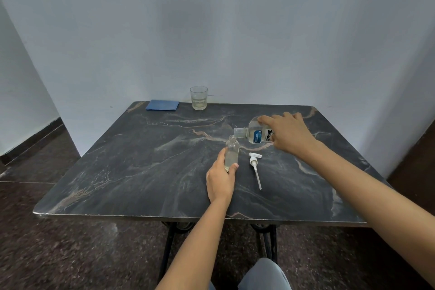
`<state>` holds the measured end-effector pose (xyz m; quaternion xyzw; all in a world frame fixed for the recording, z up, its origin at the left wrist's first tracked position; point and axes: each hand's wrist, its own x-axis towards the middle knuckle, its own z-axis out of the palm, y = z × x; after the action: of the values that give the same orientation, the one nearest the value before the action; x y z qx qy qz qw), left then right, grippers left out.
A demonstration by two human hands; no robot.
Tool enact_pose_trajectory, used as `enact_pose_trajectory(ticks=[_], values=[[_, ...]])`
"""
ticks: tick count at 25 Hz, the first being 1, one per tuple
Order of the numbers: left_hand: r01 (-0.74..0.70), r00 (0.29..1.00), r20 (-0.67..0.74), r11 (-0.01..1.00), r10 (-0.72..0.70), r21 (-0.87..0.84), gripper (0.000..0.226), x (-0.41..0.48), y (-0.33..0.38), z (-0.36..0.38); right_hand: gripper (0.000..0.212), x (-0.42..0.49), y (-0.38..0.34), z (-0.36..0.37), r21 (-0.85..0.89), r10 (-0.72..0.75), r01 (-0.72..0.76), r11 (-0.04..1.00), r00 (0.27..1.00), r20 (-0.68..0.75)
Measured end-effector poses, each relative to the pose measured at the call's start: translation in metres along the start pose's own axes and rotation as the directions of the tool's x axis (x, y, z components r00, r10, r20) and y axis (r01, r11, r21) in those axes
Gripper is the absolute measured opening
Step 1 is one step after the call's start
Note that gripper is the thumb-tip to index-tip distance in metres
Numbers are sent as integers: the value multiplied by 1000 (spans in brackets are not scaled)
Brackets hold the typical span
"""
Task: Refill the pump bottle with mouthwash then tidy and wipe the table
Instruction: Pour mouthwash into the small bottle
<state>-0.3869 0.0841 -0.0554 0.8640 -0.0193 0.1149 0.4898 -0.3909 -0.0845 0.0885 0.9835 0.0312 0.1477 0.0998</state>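
Pump bottle (231, 154) a little right of the middle of the dark veined table (117, 172): small, slim and clear, nearly upright, mouth open, a little pale liquid low inside. Left hand (220, 178) gripping its lower half, thumb on the right side, fingers curled round the left. Just right of it, apart from it, white pump head (255, 167) lying flat, long tube pointing toward the near edge. Farther and to the right, mouthwash bottle (256, 134), clear with a blue label, tipped on its side above the table, neck pointing left, just over the open mouth. Right hand (289, 134) clasped round its right end, forefinger stretched along the top. Any stream between the two too fine to make out. At the far edge, glass (199, 97) with a little pale liquid; left of it, folded blue cloth (162, 105), flat by the wall.
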Motion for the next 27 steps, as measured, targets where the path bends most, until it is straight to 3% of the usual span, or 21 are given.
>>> enact_pose_trajectory(ticks=[27], values=[[5,1000,11,1000,-5,10,58,0,0,0,56,1,0,-2,-15,-15,15,1000,1000,15]])
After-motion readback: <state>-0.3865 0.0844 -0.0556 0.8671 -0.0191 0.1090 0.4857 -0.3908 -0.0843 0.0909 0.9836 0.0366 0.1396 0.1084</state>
